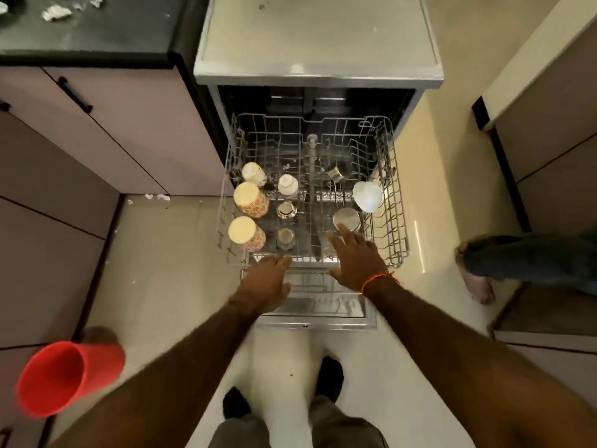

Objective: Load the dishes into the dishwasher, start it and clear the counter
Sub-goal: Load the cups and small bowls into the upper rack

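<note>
The dishwasher [318,43] is open, and its top rack [392,221] is pulled out over the door. Everything here is told from that rack.

Along the rack's left side stand three cups upside down: a small white cup [253,173] at the back, then a flowered cup [250,199], then another flowered cup [245,233] nearest the front. Just right of them, toward the middle, are a small white pot [288,185] and two little glasses [286,211] in a row. On the rack's right side sit a white bowl [367,195] and, in front of it, a steel cup [347,219] turned upside down.

The left hand [266,281] rests at the rack's front edge. Its grip looks loose, with fingers bent over the rail, but I cannot tell if they hold it. The right hand [353,258] reaches over the front right part, fingers spread apart and straight, with one fingertip touching the steel cup.

Far left of the rack, a red bucket [66,376] lies on the floor. The dark worktop [97,30] behind it has bits of white paper [56,12].
</note>
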The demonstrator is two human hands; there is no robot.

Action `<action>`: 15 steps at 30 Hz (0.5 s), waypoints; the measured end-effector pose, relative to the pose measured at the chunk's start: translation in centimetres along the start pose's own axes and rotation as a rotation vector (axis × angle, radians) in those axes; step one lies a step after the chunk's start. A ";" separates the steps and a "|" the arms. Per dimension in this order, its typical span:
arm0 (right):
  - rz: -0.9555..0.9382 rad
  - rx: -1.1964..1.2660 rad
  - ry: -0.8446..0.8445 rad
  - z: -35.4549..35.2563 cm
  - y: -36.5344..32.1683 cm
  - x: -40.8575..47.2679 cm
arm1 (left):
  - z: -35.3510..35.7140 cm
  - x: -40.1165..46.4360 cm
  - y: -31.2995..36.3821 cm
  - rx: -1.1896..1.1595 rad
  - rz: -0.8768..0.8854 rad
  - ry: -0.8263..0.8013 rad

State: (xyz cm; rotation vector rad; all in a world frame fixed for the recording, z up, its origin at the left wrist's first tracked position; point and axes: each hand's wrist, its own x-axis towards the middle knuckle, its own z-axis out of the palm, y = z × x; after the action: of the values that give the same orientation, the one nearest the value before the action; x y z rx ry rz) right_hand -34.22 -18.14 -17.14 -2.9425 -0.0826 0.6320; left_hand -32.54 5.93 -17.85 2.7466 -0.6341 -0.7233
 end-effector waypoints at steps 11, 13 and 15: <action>-0.222 -0.099 -0.209 3.2 1.4 3.4 | 2.7 6.0 -1.3 0.246 0.111 -0.103; -0.235 -0.144 -0.187 3.3 1.3 3.2 | 2.3 6.4 -1.6 0.256 0.109 -0.129; -0.243 -0.182 -0.172 3.6 1.4 3.0 | 2.1 6.8 -2.1 0.283 0.110 -0.164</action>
State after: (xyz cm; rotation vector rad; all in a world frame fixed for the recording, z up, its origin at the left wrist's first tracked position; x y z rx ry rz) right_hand -32.92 -18.89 -21.81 -2.9713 -0.5325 0.8782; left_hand -27.56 4.45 -23.12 2.8937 -0.9840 -0.9018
